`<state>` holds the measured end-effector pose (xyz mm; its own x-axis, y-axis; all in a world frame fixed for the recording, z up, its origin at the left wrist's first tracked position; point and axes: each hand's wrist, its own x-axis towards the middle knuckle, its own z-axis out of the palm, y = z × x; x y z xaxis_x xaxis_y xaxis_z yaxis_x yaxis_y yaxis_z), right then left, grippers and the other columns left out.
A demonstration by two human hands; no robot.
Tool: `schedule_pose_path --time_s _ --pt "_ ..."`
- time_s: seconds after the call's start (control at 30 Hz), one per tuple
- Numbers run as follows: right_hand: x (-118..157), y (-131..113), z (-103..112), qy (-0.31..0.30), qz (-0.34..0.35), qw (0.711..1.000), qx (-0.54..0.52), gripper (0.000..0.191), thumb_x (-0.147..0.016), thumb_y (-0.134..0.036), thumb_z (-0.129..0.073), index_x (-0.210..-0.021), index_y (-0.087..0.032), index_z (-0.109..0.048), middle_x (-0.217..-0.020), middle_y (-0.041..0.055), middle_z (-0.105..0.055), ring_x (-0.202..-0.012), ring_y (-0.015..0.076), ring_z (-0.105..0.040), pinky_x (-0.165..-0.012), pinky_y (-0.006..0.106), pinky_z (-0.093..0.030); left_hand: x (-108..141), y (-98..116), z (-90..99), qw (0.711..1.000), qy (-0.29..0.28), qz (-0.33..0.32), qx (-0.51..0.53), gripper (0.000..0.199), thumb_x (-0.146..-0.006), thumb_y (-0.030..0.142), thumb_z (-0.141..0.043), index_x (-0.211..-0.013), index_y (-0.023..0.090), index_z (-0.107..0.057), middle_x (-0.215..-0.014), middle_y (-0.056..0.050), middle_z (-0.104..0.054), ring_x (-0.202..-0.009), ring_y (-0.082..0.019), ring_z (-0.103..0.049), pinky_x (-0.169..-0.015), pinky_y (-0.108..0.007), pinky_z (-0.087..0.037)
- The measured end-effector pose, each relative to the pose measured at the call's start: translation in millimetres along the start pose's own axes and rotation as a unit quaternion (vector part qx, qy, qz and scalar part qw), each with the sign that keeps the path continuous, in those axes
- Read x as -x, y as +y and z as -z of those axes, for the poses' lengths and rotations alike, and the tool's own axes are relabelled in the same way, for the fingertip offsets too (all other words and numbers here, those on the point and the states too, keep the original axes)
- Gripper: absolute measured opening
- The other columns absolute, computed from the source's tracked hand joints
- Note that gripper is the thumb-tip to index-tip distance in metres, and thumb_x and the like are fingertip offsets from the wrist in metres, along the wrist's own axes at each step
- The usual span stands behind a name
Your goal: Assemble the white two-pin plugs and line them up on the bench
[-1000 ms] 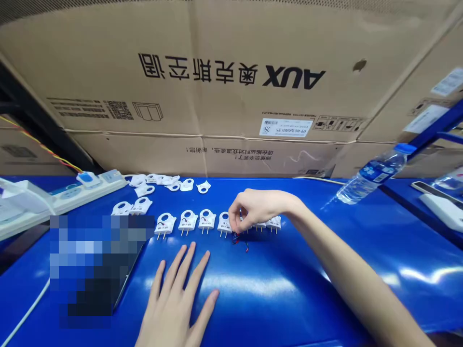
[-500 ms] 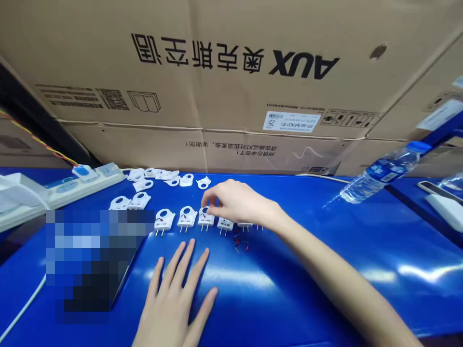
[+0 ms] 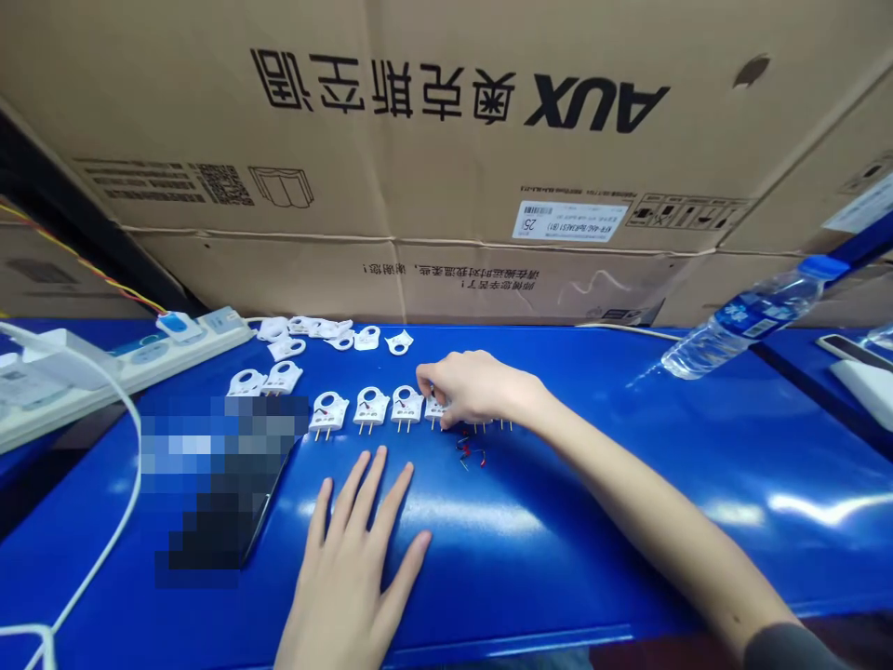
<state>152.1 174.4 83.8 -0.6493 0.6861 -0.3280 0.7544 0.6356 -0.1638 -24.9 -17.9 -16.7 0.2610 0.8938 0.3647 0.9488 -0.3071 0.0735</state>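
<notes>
A row of white two-pin plug casings (image 3: 406,406) with round holes stands across the blue table, metal pins towards me. My right hand (image 3: 478,386) reaches over the row, thumb and fingers curled together at one plug casing (image 3: 433,410) and partly covering it. Whatever sits between the fingertips is hidden. Short red and black wires (image 3: 471,453) lie in a small heap just below that hand. My left hand (image 3: 353,558) rests flat on the table in front of the row, fingers spread, holding nothing.
More white plug parts (image 3: 321,328) lie at the back. On the left are a power strip (image 3: 150,354), a white cable (image 3: 129,502) and a dark, partly blurred flat device (image 3: 230,502). A water bottle (image 3: 757,316) lies at right; a large carton (image 3: 446,177) stands behind.
My right hand has moved right along the row, from the third plug casing to the one beside it. My left hand stays flat and spread. The view has shifted slightly.
</notes>
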Motion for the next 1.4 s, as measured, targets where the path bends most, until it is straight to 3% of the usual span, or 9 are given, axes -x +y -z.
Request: schedule_pose_path --time_s 0.13,0.33,0.63,0.83,0.9,1.03,1.1,1.3,1.4 --pt "-1.1 -6.0 1.2 0.029 0.016 0.999 -0.004 0.039 -0.084 -0.03 -0.08 -0.12 -0.024 -0.067 -0.114 0.0062 -0.075 -0.099 0.0242 -0.07 -0.072 0.027 -0.044 0.2 0.8 1.7 1.0 -0.021 0.01 -0.007 0.061 -0.103 0.05 -0.047 -0.16 0.031 -0.039 -0.165 -0.005 -0.046 -0.155 -0.028 -0.038 -0.127 -0.055 -0.027" --pt "-10.1 -30.7 -7.5 0.125 0.039 0.991 -0.005 0.028 -0.103 -0.025 -0.049 -0.118 -0.024 -0.072 -0.121 0.008 -0.075 -0.107 0.0245 -0.07 -0.08 0.029 -0.049 1.0 1.5 -0.5 1.0 -0.018 0.018 0.014 0.059 -0.103 0.048 -0.048 -0.159 0.028 -0.042 -0.165 -0.006 -0.045 -0.155 -0.03 -0.038 -0.129 -0.056 -0.023" --pt "-24.5 -36.5 -18.8 0.131 0.026 0.991 -0.018 0.026 -0.1 -0.016 -0.049 -0.105 -0.021 -0.073 -0.11 0.008 -0.077 -0.096 0.0227 -0.072 -0.073 0.028 -0.046 0.6 1.1 -1.8 1.0 -0.011 0.018 0.022 0.059 -0.103 0.05 -0.048 -0.157 0.028 -0.045 -0.165 -0.007 -0.046 -0.154 -0.03 -0.039 -0.127 -0.058 -0.026" --pt "-17.3 -26.9 -3.1 0.14 0.032 0.985 -0.091 0.02 -0.097 -0.018 -0.057 -0.101 -0.022 -0.076 -0.104 0.005 -0.079 -0.093 0.0188 -0.07 -0.071 0.025 -0.041 0.6 0.9 -0.2 0.999 -0.024 0.021 0.02 0.06 -0.103 0.051 -0.048 -0.159 0.029 -0.042 -0.166 -0.008 -0.043 -0.154 -0.031 -0.039 -0.125 -0.06 -0.029" --pt "-10.1 -16.1 6.2 0.117 0.054 0.985 -0.117 0.017 -0.094 -0.017 -0.062 -0.1 -0.022 -0.078 -0.101 0.0025 -0.079 -0.09 0.0161 -0.07 -0.071 0.023 -0.041 1.0 1.2 0.7 0.999 -0.033 0.027 0.022 0.061 -0.103 0.051 -0.048 -0.159 0.029 -0.04 -0.167 -0.008 -0.042 -0.155 -0.031 -0.038 -0.125 -0.061 -0.029" --pt "3.1 9.4 18.5 -0.075 0.125 0.976 -0.164 0.01 -0.085 -0.017 -0.075 -0.092 -0.021 -0.081 -0.088 -0.0014 -0.08 -0.082 0.0135 -0.071 -0.07 0.02 -0.044 2.1 2.1 2.1 0.998 -0.041 0.03 0.023 0.061 -0.103 0.052 -0.047 -0.16 0.03 -0.039 -0.168 -0.007 -0.041 -0.155 -0.031 -0.037 -0.124 -0.061 -0.03" --pt "5.1 16.0 18.7 -0.094 0.122 0.974 -0.165 0.011 -0.085 -0.019 -0.076 -0.094 -0.021 -0.081 -0.087 -0.001 -0.08 -0.082 0.0141 -0.072 -0.07 0.02 -0.045 2.3 2.6 2.2 0.998 -0.04 0.031 0.022 0.06 -0.103 0.051 -0.047 -0.16 0.03 -0.039 -0.167 -0.007 -0.041 -0.155 -0.03 -0.037 -0.124 -0.061 -0.031" --pt "-14.8 -7.7 4.6 0.13 0.054 0.985 -0.104 0.02 -0.095 -0.023 -0.065 -0.108 -0.026 -0.08 -0.101 0.0012 -0.08 -0.089 0.0171 -0.071 -0.075 0.025 -0.046 1.4 2.8 1.6 0.999 -0.031 0.026 0.018 0.06 -0.104 0.05 -0.047 -0.159 0.03 -0.039 -0.167 -0.007 -0.041 -0.156 -0.03 -0.036 -0.123 -0.061 -0.032" --pt "-32.4 -29.7 -2.2 0.16 0.071 0.981 -0.078 0.024 -0.098 -0.022 -0.06 -0.113 -0.026 -0.078 -0.11 0.0043 -0.079 -0.1 0.0203 -0.071 -0.08 0.027 -0.048 1.5 2.1 2.0 0.999 -0.032 0.025 0.017 0.059 -0.104 0.049 -0.047 -0.159 0.03 -0.039 -0.167 -0.007 -0.042 -0.156 -0.029 -0.036 -0.124 -0.062 -0.031"
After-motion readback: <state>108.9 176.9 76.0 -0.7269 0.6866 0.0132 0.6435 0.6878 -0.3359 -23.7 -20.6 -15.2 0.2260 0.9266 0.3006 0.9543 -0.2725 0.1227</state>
